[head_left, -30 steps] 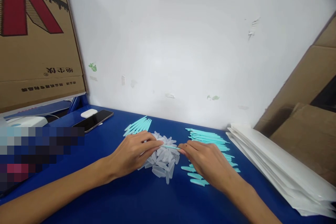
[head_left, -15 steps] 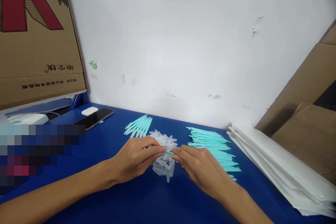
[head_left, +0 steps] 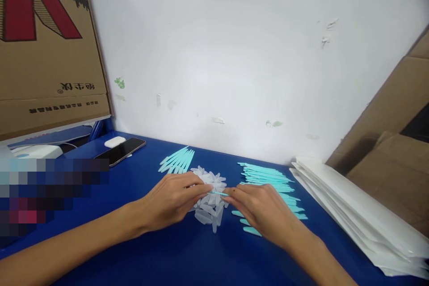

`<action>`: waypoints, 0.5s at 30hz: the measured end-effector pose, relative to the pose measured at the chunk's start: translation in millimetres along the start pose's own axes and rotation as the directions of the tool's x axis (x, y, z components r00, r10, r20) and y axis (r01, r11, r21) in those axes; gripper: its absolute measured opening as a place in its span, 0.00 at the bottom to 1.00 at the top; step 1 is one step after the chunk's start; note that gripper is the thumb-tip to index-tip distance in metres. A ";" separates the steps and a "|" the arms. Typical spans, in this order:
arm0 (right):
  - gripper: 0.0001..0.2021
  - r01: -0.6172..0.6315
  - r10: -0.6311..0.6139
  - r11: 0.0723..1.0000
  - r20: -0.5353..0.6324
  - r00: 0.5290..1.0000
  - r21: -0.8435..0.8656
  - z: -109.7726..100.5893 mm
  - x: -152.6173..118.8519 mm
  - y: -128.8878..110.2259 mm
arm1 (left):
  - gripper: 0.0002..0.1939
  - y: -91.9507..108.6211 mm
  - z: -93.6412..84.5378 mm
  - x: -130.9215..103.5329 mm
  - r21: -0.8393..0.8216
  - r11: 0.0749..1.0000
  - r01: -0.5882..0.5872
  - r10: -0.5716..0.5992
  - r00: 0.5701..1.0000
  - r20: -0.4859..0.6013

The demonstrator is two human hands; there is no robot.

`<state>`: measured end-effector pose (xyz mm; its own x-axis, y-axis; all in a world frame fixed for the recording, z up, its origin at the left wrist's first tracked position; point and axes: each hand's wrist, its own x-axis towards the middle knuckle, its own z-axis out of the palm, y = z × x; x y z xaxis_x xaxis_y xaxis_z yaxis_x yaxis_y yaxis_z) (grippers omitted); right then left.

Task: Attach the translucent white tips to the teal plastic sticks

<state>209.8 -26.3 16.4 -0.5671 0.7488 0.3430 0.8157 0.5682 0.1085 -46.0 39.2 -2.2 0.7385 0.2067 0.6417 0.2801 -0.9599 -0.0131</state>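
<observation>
My left hand (head_left: 170,197) and my right hand (head_left: 263,208) meet over a heap of small translucent plastic sleeves (head_left: 207,215). Between their pinched fingertips runs a slim turquoise plastic stick (head_left: 217,193), one end in each hand. Whether my left fingers also hold a sleeve on its end is hidden. To the right, partly behind my right hand, lies a long row of similar turquoise sticks (head_left: 266,174). A smaller fan of sticks (head_left: 179,161), with paler ends at the left, lies beyond my left hand.
On the blue table (head_left: 187,259), a phone (head_left: 122,151) and a white case (head_left: 115,142) lie at the left. White envelopes or bags (head_left: 355,214) are stacked along the right edge. Cardboard (head_left: 50,67) stands at left, more (head_left: 389,174) at right; a white wall closes the back.
My right hand has moved slightly right, away from the left, so more of the turquoise stick shows between them. My left hand has barely moved.
</observation>
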 end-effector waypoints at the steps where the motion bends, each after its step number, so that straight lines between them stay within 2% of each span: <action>1: 0.14 -0.016 0.016 1.000 0.003 1.000 -0.006 -1.9 -0.2 4.0 | 0.13 -4.2 -1.3 0.6 0.015 1.000 0.008 -0.008 1.000 0.004; 3: 0.16 -0.083 0.081 0.996 -0.044 0.996 -0.040 -6.6 -1.2 15.1 | 0.11 -16.5 -5.2 2.1 0.056 0.995 0.082 -0.080 0.996 -0.037; 4: 0.18 -0.134 0.128 0.988 -0.086 0.988 -0.072 -8.9 -2.1 22.0 | 0.11 -24.2 -7.8 2.8 0.087 0.984 0.154 -0.149 0.987 -0.067; 5: 0.18 -0.199 0.185 0.974 -0.131 0.974 -0.107 -10.8 -3.5 29.7 | 0.11 -32.6 -10.9 3.4 0.129 0.962 0.242 -0.231 0.969 -0.091; 7: 0.17 -0.289 0.258 0.939 -0.175 0.950 -0.184 -12.3 -7.6 46.6 | 0.14 -49.7 -17.9 3.9 0.228 0.882 0.412 -0.409 0.910 -0.065; 8: 0.16 -0.310 0.276 0.924 -0.174 0.945 -0.223 -11.7 -10.2 55.5 | 0.14 -57.6 -21.6 3.9 0.285 0.831 0.478 -0.485 0.873 -0.048; 10: 0.13 -0.295 0.286 0.915 -0.075 0.955 -0.276 -7.8 -16.4 72.4 | 0.16 -70.5 -29.3 3.1 0.450 0.689 0.569 -0.637 0.771 -0.001; 13: 0.12 -0.267 0.292 0.924 0.057 0.955 -0.274 1.6 -25.7 92.0 | 0.19 -82.8 -39.0 -1.1 0.653 0.475 0.589 -0.797 0.603 0.036; 15: 0.15 -0.286 0.321 0.927 0.119 0.940 -0.242 7.3 -29.9 99.1 | 0.18 -87.7 -42.9 -5.6 0.702 0.405 0.586 -0.841 0.541 0.033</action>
<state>306.8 10.1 10.1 -0.2848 0.9266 0.2456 0.9460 0.2304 0.2280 -101.0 114.1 28.2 0.1840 0.9249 0.3326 0.9768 -0.1342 -0.1670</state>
